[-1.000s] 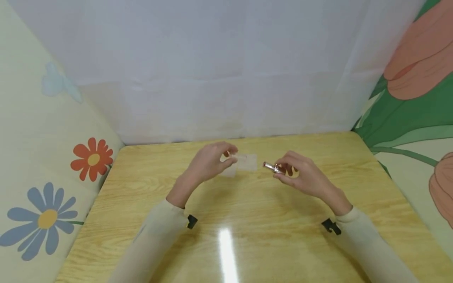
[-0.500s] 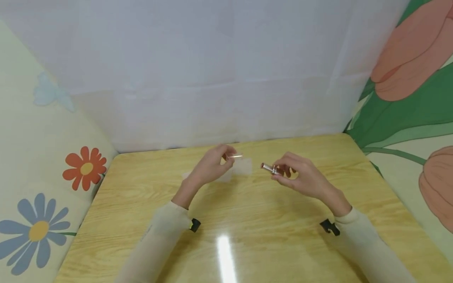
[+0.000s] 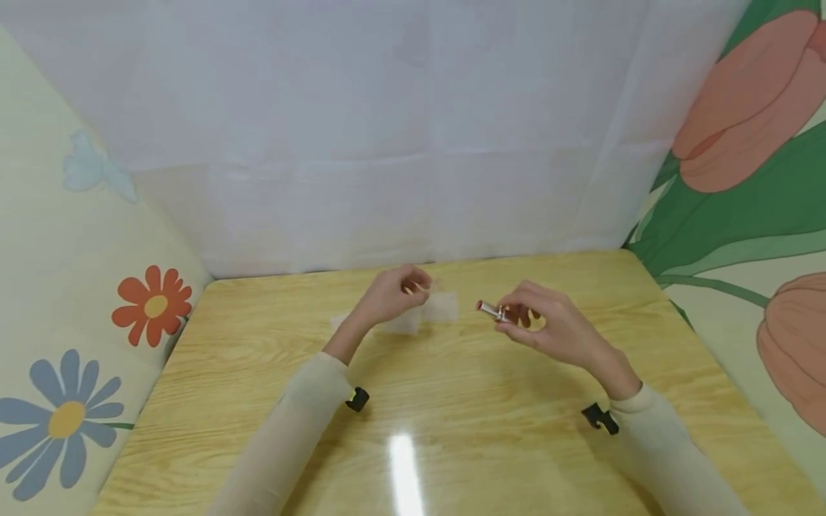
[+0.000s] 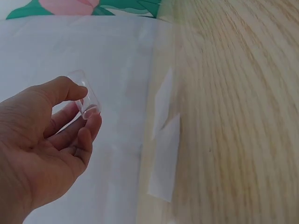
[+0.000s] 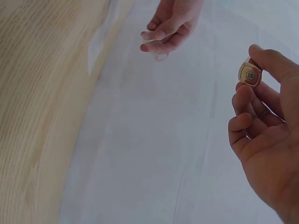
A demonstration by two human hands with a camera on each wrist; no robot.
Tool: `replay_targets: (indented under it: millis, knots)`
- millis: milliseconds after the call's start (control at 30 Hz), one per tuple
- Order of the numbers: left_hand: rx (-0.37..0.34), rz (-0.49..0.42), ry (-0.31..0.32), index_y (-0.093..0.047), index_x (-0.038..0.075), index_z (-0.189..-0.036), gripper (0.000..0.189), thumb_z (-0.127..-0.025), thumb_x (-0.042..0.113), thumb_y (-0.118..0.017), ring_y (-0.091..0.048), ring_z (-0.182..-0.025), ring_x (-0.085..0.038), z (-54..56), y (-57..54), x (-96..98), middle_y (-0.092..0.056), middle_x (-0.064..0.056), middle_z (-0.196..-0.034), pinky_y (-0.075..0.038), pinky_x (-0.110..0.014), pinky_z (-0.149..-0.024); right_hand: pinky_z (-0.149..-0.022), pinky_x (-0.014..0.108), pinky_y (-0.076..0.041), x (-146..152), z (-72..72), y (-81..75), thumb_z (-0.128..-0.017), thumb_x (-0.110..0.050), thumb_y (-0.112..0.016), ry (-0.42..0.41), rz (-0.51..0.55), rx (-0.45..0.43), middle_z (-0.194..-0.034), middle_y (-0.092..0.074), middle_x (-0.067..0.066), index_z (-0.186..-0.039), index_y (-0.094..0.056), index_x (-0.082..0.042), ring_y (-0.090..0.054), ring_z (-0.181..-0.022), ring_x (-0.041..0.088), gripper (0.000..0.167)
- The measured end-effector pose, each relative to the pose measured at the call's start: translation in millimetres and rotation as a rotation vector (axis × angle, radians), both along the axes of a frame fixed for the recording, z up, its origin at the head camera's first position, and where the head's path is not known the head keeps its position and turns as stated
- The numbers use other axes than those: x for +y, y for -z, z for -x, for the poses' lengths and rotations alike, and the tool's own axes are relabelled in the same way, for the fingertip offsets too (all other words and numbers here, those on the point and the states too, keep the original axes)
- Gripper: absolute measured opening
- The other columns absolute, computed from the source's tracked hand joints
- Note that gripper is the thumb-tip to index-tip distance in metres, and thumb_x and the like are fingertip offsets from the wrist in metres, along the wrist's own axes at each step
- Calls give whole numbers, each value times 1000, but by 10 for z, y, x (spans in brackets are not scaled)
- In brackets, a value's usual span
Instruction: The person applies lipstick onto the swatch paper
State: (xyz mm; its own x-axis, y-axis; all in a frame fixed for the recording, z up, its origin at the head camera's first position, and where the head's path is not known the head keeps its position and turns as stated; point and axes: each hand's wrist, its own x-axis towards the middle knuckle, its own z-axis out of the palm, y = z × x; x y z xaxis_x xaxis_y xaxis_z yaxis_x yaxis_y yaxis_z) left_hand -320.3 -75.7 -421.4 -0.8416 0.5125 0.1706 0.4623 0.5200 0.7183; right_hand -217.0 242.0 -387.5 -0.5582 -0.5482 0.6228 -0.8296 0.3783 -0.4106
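In the head view my right hand [image 3: 555, 322] pinches a lipstick [image 3: 488, 309] between thumb and fingers. Its silvery upper part and reddish tip point left and a little up. The right wrist view shows the lipstick's shiny gold base [image 5: 251, 75] from below. My left hand [image 3: 392, 295] holds a small clear plastic cap, almost invisible from the head. Seen from the left wrist, this transparent cap [image 4: 93, 99] sits between thumb and fingertips. Both hands are raised above the table, with a gap between the lipstick and the cap.
Below and beside the left hand, thin white sheets [image 3: 442, 307] lie flat on the wooden table [image 3: 490, 444]. A white cloth backdrop [image 3: 413, 143] rises at the table's far edge. Flower-printed panels [image 3: 729, 236] stand at both sides.
The head view has shifted a little. My left hand has turned slightly, and the bright glint on the clear cap has faded. My right hand keeps the lipstick almost still.
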Motion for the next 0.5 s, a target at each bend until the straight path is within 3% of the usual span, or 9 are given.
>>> replay_targets:
  millis: [100, 233, 333, 500]
  knots:
    - [-76, -33, 2, -67, 3, -123, 30, -97, 16, -70, -65, -101, -22, 78, 68, 4, -68, -5, -113, -54, -40, -86, -56, 26, -47, 22, -15, 14, -80, -3, -86, 5, 3, 1, -91, -62, -9, -105, -71, -14, -57, -70, 8, 31]
    - [-126, -52, -16, -66, -1, -124, 31, -98, 15, -71, -65, -103, -24, 182, 186, 11, -67, -7, -113, -54, -40, -87, -56, 26, -48, 42, -40, 30, -80, -3, -86, 1, 0, 0, -91, -61, -9, -105, -71, -15, -57, -71, 7, 31]
    - [-112, -40, -39, -65, -2, -126, 31, -99, 13, -69, -65, -104, -25, 265, 260, 1, -67, -8, -114, -54, -40, -88, -55, 28, -48, 49, -40, 21, -80, -3, -86, -1, -8, 2, -90, -61, -9, -105, -71, -14, -56, -70, 7, 31]
    - [-52, -11, -53, -62, -1, -132, 33, -99, 7, -65, -65, -108, -29, 391, 278, 14, -67, -13, -116, -53, -42, -91, -57, 24, -47, 73, -9, -22, -80, -4, -85, -5, -14, 11, -89, -60, -9, -105, -71, -14, -56, -69, 8, 30]
